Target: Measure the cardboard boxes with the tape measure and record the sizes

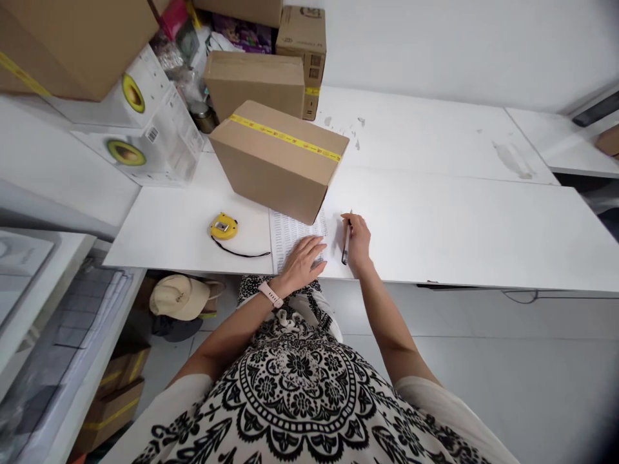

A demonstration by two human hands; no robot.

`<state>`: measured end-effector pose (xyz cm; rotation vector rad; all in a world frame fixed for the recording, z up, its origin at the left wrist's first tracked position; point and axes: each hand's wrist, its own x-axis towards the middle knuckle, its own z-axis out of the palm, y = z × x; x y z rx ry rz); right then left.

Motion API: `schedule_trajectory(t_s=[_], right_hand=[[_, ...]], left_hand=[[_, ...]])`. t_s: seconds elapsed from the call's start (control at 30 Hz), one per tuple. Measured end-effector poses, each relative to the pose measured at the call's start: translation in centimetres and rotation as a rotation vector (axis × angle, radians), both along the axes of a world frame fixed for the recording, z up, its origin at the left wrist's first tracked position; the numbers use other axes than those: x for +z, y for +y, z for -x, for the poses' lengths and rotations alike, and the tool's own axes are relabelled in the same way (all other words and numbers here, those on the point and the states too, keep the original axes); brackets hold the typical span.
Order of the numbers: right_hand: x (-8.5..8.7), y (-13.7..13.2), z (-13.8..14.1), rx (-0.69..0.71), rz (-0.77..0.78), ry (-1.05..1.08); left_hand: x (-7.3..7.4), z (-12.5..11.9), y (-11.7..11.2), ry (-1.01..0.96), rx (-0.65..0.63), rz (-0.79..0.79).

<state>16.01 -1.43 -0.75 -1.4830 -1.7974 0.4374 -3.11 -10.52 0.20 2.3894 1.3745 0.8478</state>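
My left hand (304,261) lies flat, fingers stretched, on a printed sheet of paper (285,233) covered in rows of small text. Just to its right, my right hand (358,240) is closed on a pen (345,246), which slants down along the fingers with its dark end toward me. A cardboard box (278,161) with yellow printed tape rests over the sheet's far end. Left of the paper, a yellow tape measure (224,226) with a black wrist strap sits on the white table (435,225).
Another cardboard box (256,84) and a tall carton (302,58) stand behind. White boxes with avocado pictures (164,145) are stacked at the left, under a large carton (72,45). A beige cap (178,297) is below the table at left, near a shelf (48,258).
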Motion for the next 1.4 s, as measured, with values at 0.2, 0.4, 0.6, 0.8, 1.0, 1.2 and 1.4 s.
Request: schedule_trajectory(t_s=[0.2,0.4,0.6,0.8,1.0,1.2,1.4], right_hand=[[-1.1,0.4,-4.2,-0.022,-0.049,-0.369],[-0.4,-2.0,-2.8,-0.138,-0.059,-0.096],[1.6,-3.5,2.0,0.038,0.005,0.285],[3.7,-2.3,4.4,0.151,0.195,0.541],[5.1,-1.6,6.4,0.216,0.353,0.672],[11.0,-4.4,4.5,0.208,0.134,0.499],[13.5,-6.4,1.8,-0.048,0.015,0.204]], left_hand=[[1.9,8.7,-0.7,-0.158,0.501,-0.199],[1.7,17.4,0.1,-0.23,0.771,0.088],[1.1,19.6,2.6,-0.859,0.728,0.083],[6.0,22.7,10.2,-1.376,0.617,-0.041],[7.8,20.7,14.2,-1.665,0.568,0.306],[10.9,19.1,10.2,-1.594,0.321,0.122],[13.7,17.7,3.7,-1.364,0.319,0.09]])
